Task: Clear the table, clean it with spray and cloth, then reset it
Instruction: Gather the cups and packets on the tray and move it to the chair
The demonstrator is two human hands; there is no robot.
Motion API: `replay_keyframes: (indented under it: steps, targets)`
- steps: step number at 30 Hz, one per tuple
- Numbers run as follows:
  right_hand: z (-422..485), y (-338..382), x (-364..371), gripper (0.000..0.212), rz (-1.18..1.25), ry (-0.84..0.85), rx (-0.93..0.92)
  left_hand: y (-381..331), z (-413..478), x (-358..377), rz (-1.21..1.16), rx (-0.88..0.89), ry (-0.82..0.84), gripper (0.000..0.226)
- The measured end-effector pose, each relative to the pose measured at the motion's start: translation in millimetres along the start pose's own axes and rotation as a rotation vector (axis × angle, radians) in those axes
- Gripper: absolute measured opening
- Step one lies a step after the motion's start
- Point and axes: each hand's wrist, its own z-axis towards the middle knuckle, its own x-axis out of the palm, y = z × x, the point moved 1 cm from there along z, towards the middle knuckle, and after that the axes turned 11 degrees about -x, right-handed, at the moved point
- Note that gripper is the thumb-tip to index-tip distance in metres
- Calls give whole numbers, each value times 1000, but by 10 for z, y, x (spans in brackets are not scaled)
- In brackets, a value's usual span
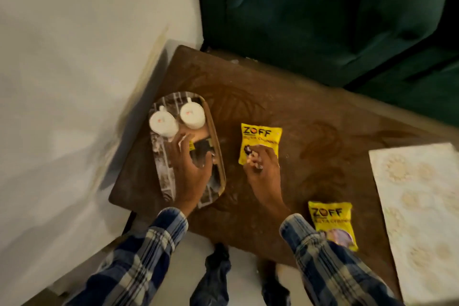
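Observation:
A brown wooden table (285, 112) holds an oval patterned tray (218, 146) at its left end. Two white cups (162, 123) (192, 115) stand at the tray's far end. My left hand (191, 164) hovers over the tray with fingers spread, above a small packet with a yellow corner (191, 144) lying in the tray. My right hand (262, 166) pinches the near edge of a yellow ZOFF packet (260, 139) lying on the table right of the tray. A second yellow ZOFF packet (332, 221) lies near the front edge, beside my right sleeve.
A white patterned mat or cloth (422, 206) covers the table's right end. A dark green sofa (335, 20) stands behind the table. A white wall (74, 57) is on the left. My legs and the pale floor (243, 263) show below the table's front edge.

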Motion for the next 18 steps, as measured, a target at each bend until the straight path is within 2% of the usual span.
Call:
replay_keyframes:
  steps: [2, 6, 9, 13, 16, 18]
  targets:
    - [-321, -243, -302, 39, -53, -41, 126, -117, -205, 252, 32, -20, 172, 47]
    - [-837, -687, -772, 40, -131, -57, 281, -343, -429, 799, 235, -94, 400, 56]
    - [-1148, -1068, -1049, 49, -195, -95, 387, -491, -540, 1243, 356, -116, 361, 68]
    - [-1390, -1512, -1320, 86, -278, -88, 549, -618, -558, 1649, 416, -365, 244, 100]
    - [-1440, -1728, -1428, 117, -203, -47, 675, -687, -513, 1760, 489, -431, 157, 115]
    - [-1452, -1825, -1476, 118, -146, -5, 687, -545, -352, 1838, 428, -532, 147, 123]
